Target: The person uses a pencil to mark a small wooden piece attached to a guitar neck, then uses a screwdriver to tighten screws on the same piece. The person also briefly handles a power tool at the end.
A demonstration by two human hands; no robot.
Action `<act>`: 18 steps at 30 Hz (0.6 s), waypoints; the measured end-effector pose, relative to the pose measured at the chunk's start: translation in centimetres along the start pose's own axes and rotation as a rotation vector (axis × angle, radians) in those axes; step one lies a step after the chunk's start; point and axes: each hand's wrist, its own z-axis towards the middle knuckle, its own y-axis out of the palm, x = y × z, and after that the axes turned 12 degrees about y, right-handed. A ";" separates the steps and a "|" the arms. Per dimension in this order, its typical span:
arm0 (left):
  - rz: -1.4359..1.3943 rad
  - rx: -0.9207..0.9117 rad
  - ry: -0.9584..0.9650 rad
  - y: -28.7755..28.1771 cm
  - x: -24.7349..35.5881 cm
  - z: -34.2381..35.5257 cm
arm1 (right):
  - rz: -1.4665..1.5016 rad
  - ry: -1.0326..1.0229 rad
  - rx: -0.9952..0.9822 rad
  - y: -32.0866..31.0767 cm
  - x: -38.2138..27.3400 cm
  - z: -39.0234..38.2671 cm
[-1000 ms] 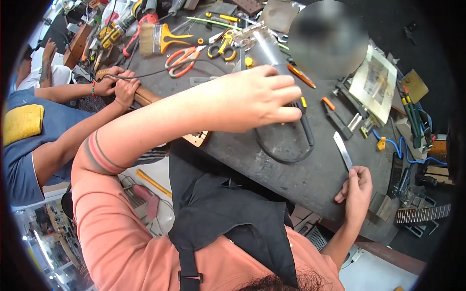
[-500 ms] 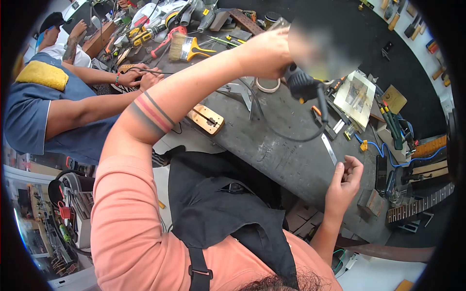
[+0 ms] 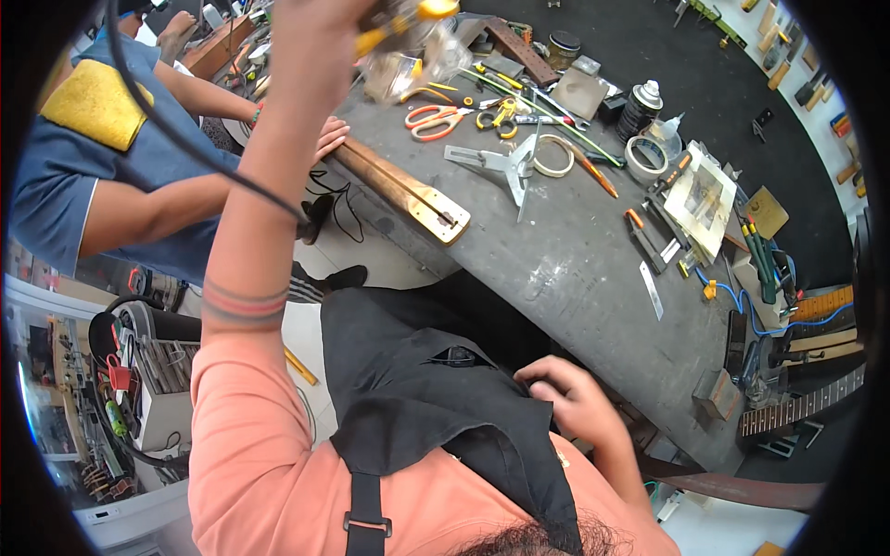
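Observation:
My left arm is raised across the bench, and the left hand [image 3: 326,32] is at the top edge, its fingers cut off and blurred. A black cable [image 3: 190,144] hangs from the top edge and crosses this forearm; what it joins is out of view. Beside that hand lies something with yellow parts [image 3: 373,42], too smeared to name. My right hand [image 3: 579,400] is low in front of the black apron [image 3: 417,371], fingers loosely bent and apart, nothing seen in it. A slotted guitar neck [image 3: 408,190] lies along the bench edge, a co-worker's hand [image 3: 331,136] at its far end.
On the dark bench [image 3: 575,287] lie a metal angle tool [image 3: 501,167], orange-handled scissors [image 3: 434,120], tape rolls [image 3: 646,159], a spray can [image 3: 640,109] and a steel ruler [image 3: 652,289]. The co-worker in blue [image 3: 139,204] stands at the left.
My left hand, with a black corded tool near it before, has swung left and up. My right hand has drawn back from the steel ruler to the apron. The guitar neck shows more fully.

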 end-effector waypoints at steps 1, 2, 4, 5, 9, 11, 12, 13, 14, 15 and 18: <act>-0.057 0.076 -0.061 -1.5 0.1 -1.0 | 0.018 -0.014 0.020 -0.6 -1.1 0.7; -0.121 0.054 -0.165 -3.5 -0.6 -1.9 | 0.082 -0.118 0.067 -1.1 -1.6 2.1; -0.213 0.014 -0.379 -7.9 -2.1 -4.4 | -0.105 -0.283 0.161 -1.9 -4.7 6.1; -0.190 0.040 -0.417 -8.2 -3.3 -6.1 | -0.228 -0.333 0.202 -2.3 -6.6 8.1; -0.092 0.225 -0.426 -8.0 -5.1 -11.3 | -0.483 -0.662 0.265 -2.4 -12.4 19.6; -0.074 0.274 -0.353 -7.5 -5.6 -12.7 | -0.500 -0.750 0.251 -1.7 -15.3 23.7; -0.051 0.267 -0.337 -7.3 -5.8 -13.1 | -0.442 -0.741 0.247 -1.3 -16.2 25.5; -0.060 0.285 -0.369 -7.0 -5.8 -13.5 | -0.379 -0.722 0.238 -0.9 -16.3 26.7; -0.069 0.301 -0.391 -7.0 -5.7 -13.4 | -0.363 -0.728 0.282 -0.7 -16.1 27.6; -0.065 0.292 -0.397 -7.1 -5.9 -13.6 | -0.347 -0.733 0.328 -0.4 -15.4 28.2; -0.024 0.273 -0.459 -6.7 -5.5 -13.4 | -0.384 -0.728 0.414 -0.5 -14.1 28.4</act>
